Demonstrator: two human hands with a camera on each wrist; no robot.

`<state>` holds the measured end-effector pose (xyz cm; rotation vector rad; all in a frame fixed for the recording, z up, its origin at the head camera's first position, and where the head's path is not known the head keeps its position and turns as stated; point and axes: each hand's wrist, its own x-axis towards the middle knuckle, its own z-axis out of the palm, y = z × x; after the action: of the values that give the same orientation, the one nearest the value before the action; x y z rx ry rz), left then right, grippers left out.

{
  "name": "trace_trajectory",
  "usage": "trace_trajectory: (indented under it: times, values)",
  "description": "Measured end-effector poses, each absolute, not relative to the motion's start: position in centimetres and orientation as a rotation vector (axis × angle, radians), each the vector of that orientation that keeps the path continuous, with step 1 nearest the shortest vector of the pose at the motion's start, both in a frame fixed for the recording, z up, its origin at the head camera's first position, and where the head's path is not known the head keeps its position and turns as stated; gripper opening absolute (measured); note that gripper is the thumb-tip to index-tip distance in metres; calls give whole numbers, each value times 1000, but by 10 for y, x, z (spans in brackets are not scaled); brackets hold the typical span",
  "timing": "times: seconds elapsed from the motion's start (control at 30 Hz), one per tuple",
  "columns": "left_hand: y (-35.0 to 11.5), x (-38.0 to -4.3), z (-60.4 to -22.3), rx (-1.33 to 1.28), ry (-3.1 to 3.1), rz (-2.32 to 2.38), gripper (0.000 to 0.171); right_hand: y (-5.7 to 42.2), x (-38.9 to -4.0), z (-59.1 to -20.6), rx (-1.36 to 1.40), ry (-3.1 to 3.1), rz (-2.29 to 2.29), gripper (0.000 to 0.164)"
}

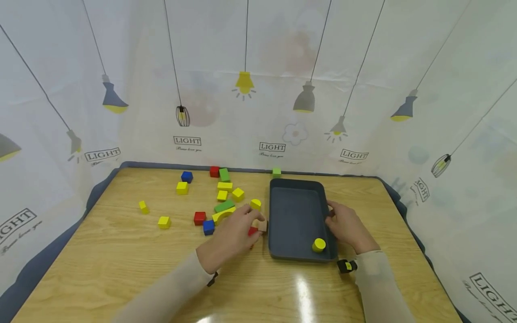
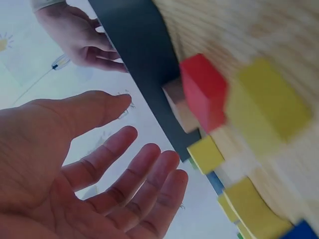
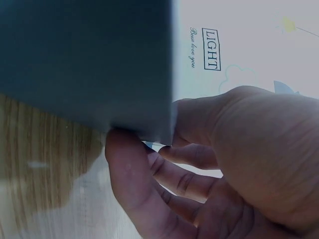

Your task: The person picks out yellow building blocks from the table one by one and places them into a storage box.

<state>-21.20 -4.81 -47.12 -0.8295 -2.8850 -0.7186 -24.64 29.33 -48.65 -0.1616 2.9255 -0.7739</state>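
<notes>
My left hand [image 1: 232,235] hovers just left of the dark grey tray [image 1: 299,211]. In the left wrist view, its fingers are spread and loosely bent, with nothing between thumb and fingertips. Nearest to it are a red block [image 2: 204,92] and a plain wooden block [image 2: 180,105] beside the tray's wall; the head view shows them partly hidden by the hand. My right hand [image 1: 349,226] grips the tray's right edge, thumb on one side and fingers on the other. Inside the tray, near its front right corner, stands a yellow cylinder [image 1: 318,245].
Left of the tray lie several loose blocks, among them a blue cube [image 1: 208,227], a red cube [image 1: 199,218], a yellow arch [image 1: 222,216] and a green block [image 1: 224,206]. A light green block [image 1: 276,172] sits behind the tray, close to the wooden table's [image 1: 121,251] back edge.
</notes>
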Motion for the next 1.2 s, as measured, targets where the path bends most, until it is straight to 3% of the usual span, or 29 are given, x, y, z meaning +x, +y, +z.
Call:
trace_trajectory:
  times: [0.47, 1.2]
  values:
    - [-100, -191, -487, -796, -2999, -531, 50, 295, -245, -487, -158, 2932, -788, 58]
    - [-116, -183, -493, -928, -3046, -721, 30, 296, -247, -490, -173, 2948, -781, 58]
